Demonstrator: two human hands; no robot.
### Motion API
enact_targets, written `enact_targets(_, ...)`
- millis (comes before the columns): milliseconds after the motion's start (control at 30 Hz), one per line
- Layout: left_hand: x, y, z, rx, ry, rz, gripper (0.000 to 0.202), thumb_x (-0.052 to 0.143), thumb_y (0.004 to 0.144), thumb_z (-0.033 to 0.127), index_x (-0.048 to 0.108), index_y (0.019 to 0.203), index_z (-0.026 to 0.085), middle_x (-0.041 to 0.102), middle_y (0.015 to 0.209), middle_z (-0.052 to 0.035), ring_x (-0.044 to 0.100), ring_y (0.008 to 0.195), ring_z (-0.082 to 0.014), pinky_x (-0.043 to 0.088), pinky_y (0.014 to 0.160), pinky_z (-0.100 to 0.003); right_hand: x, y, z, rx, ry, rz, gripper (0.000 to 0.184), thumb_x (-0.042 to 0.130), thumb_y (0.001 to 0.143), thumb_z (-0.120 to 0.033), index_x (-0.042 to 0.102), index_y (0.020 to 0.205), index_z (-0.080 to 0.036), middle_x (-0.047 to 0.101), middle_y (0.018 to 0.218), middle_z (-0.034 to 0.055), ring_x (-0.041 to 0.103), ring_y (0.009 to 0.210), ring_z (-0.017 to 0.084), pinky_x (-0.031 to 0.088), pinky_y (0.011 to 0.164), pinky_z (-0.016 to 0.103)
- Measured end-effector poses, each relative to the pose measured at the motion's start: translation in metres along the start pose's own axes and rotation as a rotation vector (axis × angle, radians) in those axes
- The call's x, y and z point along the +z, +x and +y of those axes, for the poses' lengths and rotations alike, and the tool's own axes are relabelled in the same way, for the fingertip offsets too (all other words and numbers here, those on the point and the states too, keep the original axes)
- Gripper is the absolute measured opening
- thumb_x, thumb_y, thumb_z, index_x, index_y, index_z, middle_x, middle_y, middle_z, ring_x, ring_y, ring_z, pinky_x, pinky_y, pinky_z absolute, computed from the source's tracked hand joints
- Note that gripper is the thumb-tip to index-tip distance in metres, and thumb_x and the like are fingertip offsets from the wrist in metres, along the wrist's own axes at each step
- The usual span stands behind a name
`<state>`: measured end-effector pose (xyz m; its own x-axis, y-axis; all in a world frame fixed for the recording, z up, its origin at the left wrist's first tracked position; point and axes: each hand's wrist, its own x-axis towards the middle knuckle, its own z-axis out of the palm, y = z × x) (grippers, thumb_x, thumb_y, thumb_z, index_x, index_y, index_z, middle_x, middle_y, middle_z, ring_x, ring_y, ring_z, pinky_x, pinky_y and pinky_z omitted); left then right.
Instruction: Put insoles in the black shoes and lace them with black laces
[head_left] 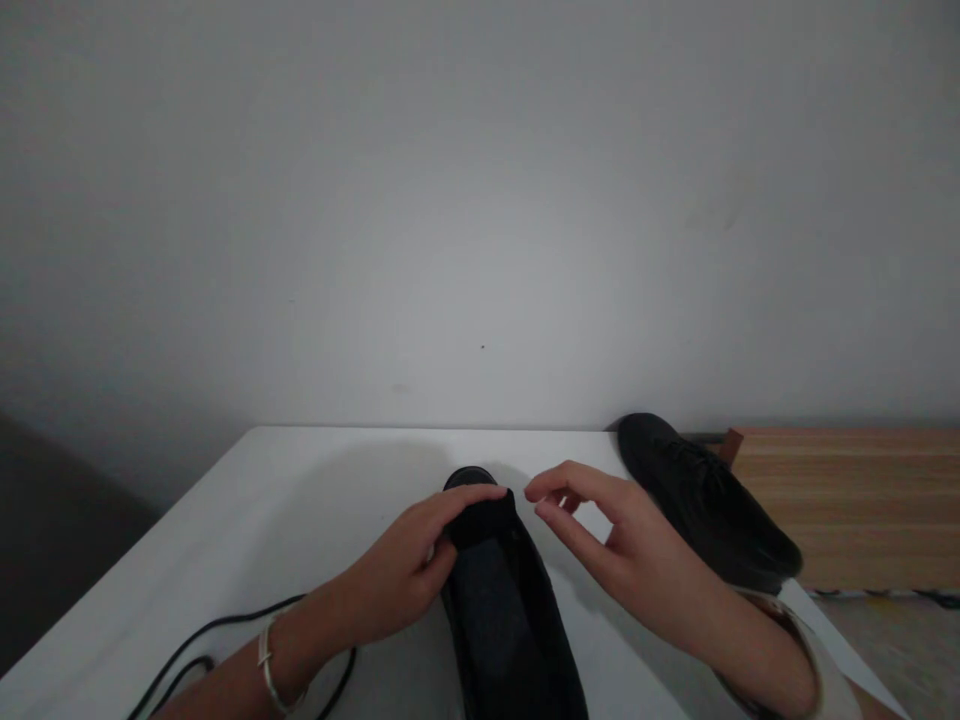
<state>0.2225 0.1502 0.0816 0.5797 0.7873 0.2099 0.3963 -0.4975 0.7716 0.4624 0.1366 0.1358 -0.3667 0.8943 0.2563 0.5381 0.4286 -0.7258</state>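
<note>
From my place I see both arms coming up from the lower corners, angled toward the middle. The left forearm leads to the left hand, which is turned palm down in a grip; its index finger reaches nearly straight to the right, and its thumb is bent beneath. My right forearm leads to the right hand, whose fingers curve toward the thumb, with a small gap between the tips.

1 head-worn camera looks forward and down across a white table at a nearby wall.
</note>
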Motion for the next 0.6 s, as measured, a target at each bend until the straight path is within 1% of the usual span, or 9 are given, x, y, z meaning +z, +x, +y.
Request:
enact_targets(67, 0.001, -0.014, 0.006, -0.036, 0.023, -0.001, 0.051, 0.039, 0.096, 0.017, 0.036, 0.145, 0.032, 0.052, 0.143, -0.0053, 0.05, 0.13, -0.0203, 0.038, 0.113, -0.039, 0.007, -0.012, 0.012, 0.013, 0.066, -0.044, 0.024, 0.054, 0.095, -0.031, 0.061, 0.117, -0.023, 0.067, 0.105, 0.0044, 0.063, 0.089, 0.014, 0.053, 0.081, 0.027)
enact_targets(133, 0.004, -0.025, 0.013, 0.0, 0.062, -0.031, 0.048, 0.045, 0.098, 0.028, 0.035, 0.145, 0.033, 0.052, 0.143, -0.0048, 0.048, 0.131, -0.0205, 0.038, 0.114, -0.039, 0.019, -0.025, 0.024, -0.021, 0.085, -0.114, 0.035, 0.054, 0.095, -0.029, 0.052, 0.13, -0.026, 0.061, 0.122, 0.0066, 0.061, 0.104, 0.015, 0.053, 0.089, 0.028)
enact_targets(167, 0.006, -0.028, 0.016, 0.036, 0.093, -0.049, 0.051, 0.053, 0.095, 0.034, 0.037, 0.143, 0.033, 0.052, 0.142, -0.005, 0.047, 0.131, -0.0218, 0.038, 0.114, -0.04, 0.025, -0.03, 0.028, -0.048, 0.073, -0.134, 0.039, 0.053, 0.095, -0.027, 0.049, 0.133, -0.028, 0.056, 0.13, 0.0073, 0.058, 0.114, 0.016, 0.052, 0.095, 0.03)
enact_targets(233, 0.011, -0.031, 0.02, 0.116, 0.157, -0.066, 0.059, 0.067, 0.087, 0.041, 0.043, 0.139, 0.03, 0.055, 0.139, -0.0062, 0.046, 0.13, -0.0248, 0.04, 0.113, -0.041, 0.037, -0.038, 0.034, -0.095, 0.021, -0.134, 0.039, 0.05, 0.094, -0.021, 0.049, 0.132, -0.03, 0.047, 0.141, 0.0077, 0.049, 0.128, 0.017, 0.046, 0.105, 0.034)
enact_targets(300, 0.015, -0.028, 0.02, 0.156, 0.206, -0.057, 0.057, 0.073, 0.082, 0.039, 0.049, 0.132, 0.027, 0.058, 0.135, -0.0072, 0.046, 0.129, -0.0257, 0.042, 0.111, -0.042, 0.046, -0.041, 0.036, -0.113, -0.031, -0.101, 0.037, 0.048, 0.092, -0.014, 0.053, 0.125, -0.029, 0.044, 0.142, 0.0086, 0.047, 0.131, 0.018, 0.044, 0.109, 0.036)
enact_targets(400, 0.018, -0.022, 0.017, 0.156, 0.247, -0.072, 0.041, 0.068, 0.084, 0.024, 0.057, 0.124, 0.023, 0.06, 0.13, -0.0074, 0.045, 0.128, -0.0237, 0.044, 0.11, -0.039, 0.055, -0.043, 0.037, -0.128, -0.073, -0.063, 0.033, 0.047, 0.087, -0.008, 0.057, 0.114, -0.024, 0.045, 0.137, 0.0111, 0.052, 0.125, 0.019, 0.048, 0.104, 0.035)
enact_targets(467, 0.019, -0.019, 0.019, 0.141, 0.272, -0.084, 0.037, 0.066, 0.083, 0.016, 0.061, 0.119, 0.022, 0.061, 0.129, -0.0072, 0.046, 0.128, -0.0231, 0.042, 0.112, -0.04, 0.058, -0.043, 0.037, -0.153, -0.096, -0.05, 0.033, 0.048, 0.084, -0.006, 0.057, 0.11, -0.023, 0.046, 0.136, 0.0124, 0.054, 0.122, 0.019, 0.051, 0.1, 0.033)
enact_targets(533, 0.017, -0.02, 0.025, 0.139, 0.304, -0.079, 0.035, 0.065, 0.082, 0.014, 0.064, 0.117, 0.021, 0.063, 0.127, -0.0075, 0.048, 0.128, -0.0241, 0.041, 0.114, -0.042, 0.058, -0.043, 0.038, -0.171, -0.126, -0.045, 0.033, 0.049, 0.082, -0.005, 0.058, 0.109, -0.022, 0.047, 0.136, 0.0132, 0.057, 0.119, 0.019, 0.053, 0.097, 0.031)
enact_targets(600, 0.012, -0.026, 0.033, 0.163, 0.349, -0.082, 0.033, 0.066, 0.085, 0.019, 0.064, 0.118, 0.022, 0.064, 0.129, -0.0083, 0.049, 0.129, -0.0254, 0.039, 0.115, -0.043, 0.056, -0.042, 0.039, -0.186, -0.168, -0.053, 0.031, 0.051, 0.083, -0.007, 0.058, 0.108, -0.022, 0.048, 0.136, 0.0136, 0.06, 0.116, 0.019, 0.054, 0.095, 0.029)
